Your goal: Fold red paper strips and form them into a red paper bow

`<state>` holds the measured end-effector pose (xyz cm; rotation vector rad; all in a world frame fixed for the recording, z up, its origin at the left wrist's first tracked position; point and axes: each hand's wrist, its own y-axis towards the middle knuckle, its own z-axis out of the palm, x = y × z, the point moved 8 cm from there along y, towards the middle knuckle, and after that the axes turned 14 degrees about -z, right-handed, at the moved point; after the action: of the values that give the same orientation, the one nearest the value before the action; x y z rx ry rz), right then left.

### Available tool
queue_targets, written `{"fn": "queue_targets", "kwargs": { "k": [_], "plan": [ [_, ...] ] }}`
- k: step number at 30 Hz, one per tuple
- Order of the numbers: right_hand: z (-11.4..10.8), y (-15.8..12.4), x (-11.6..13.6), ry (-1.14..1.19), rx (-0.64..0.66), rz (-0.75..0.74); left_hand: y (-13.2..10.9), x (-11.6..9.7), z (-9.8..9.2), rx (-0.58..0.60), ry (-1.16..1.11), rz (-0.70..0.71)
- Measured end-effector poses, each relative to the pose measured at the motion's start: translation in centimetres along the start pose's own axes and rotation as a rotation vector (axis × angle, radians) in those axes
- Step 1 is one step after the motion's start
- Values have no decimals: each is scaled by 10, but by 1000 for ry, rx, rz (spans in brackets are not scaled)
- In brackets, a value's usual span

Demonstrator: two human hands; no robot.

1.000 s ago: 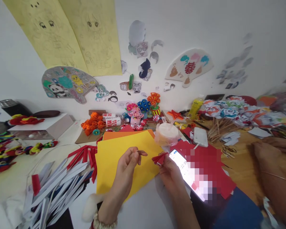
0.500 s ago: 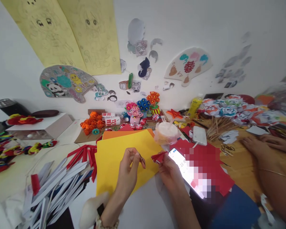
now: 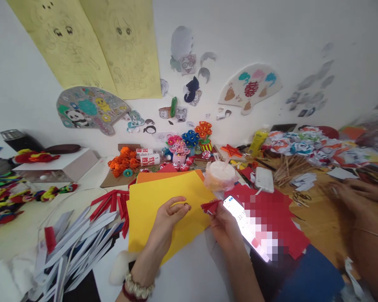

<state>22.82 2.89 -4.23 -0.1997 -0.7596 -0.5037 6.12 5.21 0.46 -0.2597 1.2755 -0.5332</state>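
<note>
My right hand (image 3: 225, 226) pinches a small piece of folded red paper (image 3: 210, 206), its pleated layers fanning toward the left. Across a short gap, my left hand (image 3: 166, 222) hovers above a yellow paper sheet (image 3: 157, 201), thumb and index finger close together. At those fingertips is a small dark thing (image 3: 186, 204), too small to name. Orange paper (image 3: 168, 176) shows from under the yellow sheet. Beside my right hand lies a phone (image 3: 239, 218) with a lit screen, partly pixelated, next to red paper (image 3: 297, 239).
White paper strips (image 3: 82, 247) and red folded strips (image 3: 113, 201) lie at left. A wrapped cup (image 3: 219, 174) stands behind my hands. Small flower pots (image 3: 179, 155) line the wall. Another person's hands (image 3: 349, 201) rest at right, near wooden sticks (image 3: 283, 170) and a white power bank (image 3: 263, 179).
My left hand has turned and its fingers have stretched forward; the dark thing at its fingertips shows less. My right hand keeps the red paper in nearly the same place.
</note>
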Motion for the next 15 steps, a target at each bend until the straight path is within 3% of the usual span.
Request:
{"fn": "queue_targets", "kwargs": {
  "k": [5,15],
  "plan": [
    [-2,-1,-4,74,-51,38,4,6,-3,16,-158,-40],
    [-2,0,-2,56,-38,27,5,3,0,5,-1,2]
  ]
}}
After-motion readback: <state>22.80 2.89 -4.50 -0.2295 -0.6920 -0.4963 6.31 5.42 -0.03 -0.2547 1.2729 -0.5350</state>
